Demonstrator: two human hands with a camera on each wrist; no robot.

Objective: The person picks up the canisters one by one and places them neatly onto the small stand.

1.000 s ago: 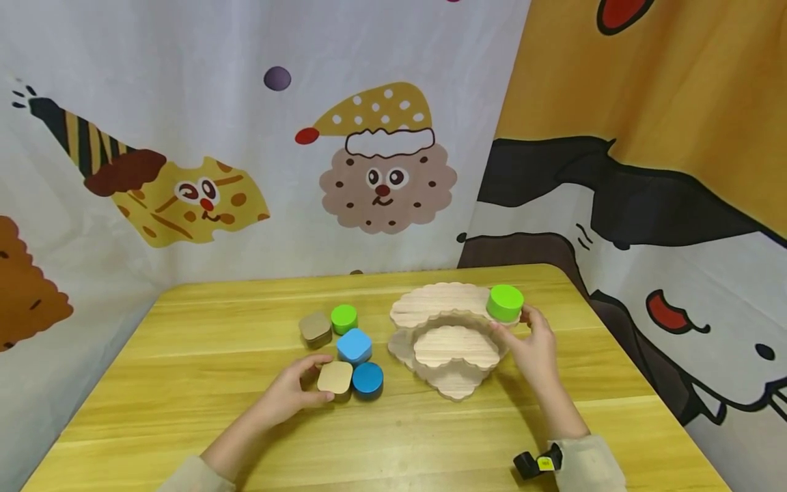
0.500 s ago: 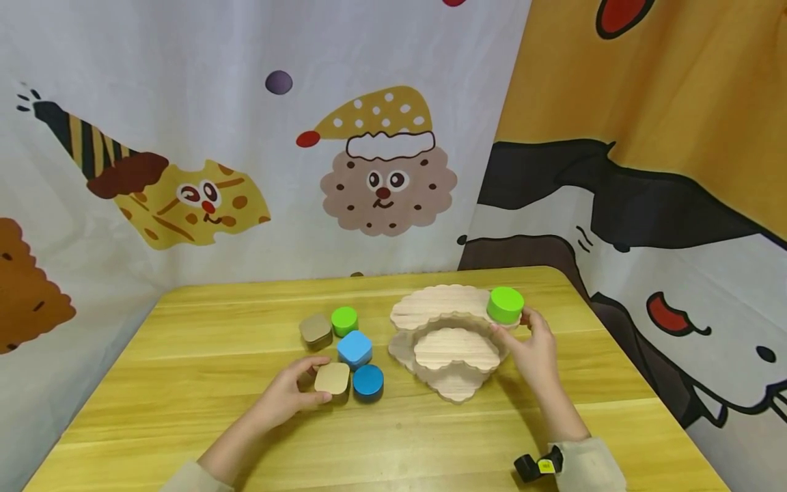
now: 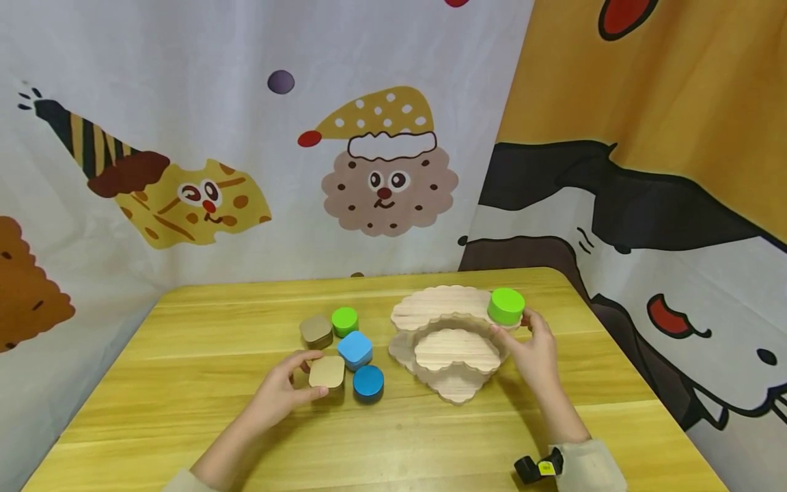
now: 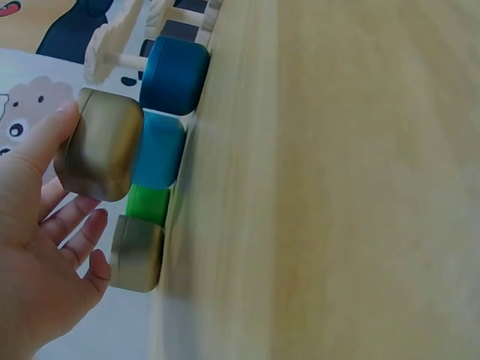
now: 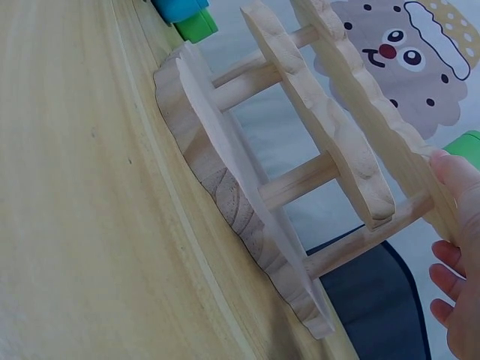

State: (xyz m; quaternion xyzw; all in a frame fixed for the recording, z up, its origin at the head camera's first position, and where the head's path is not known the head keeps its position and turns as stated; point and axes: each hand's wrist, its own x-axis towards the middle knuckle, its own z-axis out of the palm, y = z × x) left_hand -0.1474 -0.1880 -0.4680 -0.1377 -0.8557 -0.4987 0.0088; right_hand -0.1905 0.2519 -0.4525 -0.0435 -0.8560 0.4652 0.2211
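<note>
My left hand [image 3: 277, 396] pinches a gold rounded-square tin [image 3: 327, 373] between thumb and fingers. In the left wrist view this tin [image 4: 101, 146] is raised off the table, its lid seam showing. My right hand [image 3: 536, 348] holds the right edge of a tiered wooden stand [image 3: 439, 306] with scalloped shelves. In the right wrist view, the thumb lies on the top shelf [image 5: 375, 109] and the other fingers are below it. A round green tin [image 3: 507, 306] sits on that shelf, close to the right hand.
Right of the held tin are a light blue tin [image 3: 355, 349] and a dark blue round tin [image 3: 368, 384]. Behind it stand a smaller green tin [image 3: 345, 321] and another gold tin [image 3: 316, 331]. A printed curtain [image 3: 233, 137] hangs behind the wooden table [image 3: 399, 451].
My left hand has drawn the gold tin left and up, away from the dark blue tin. The right hand, stand and large green tin stay in place.
</note>
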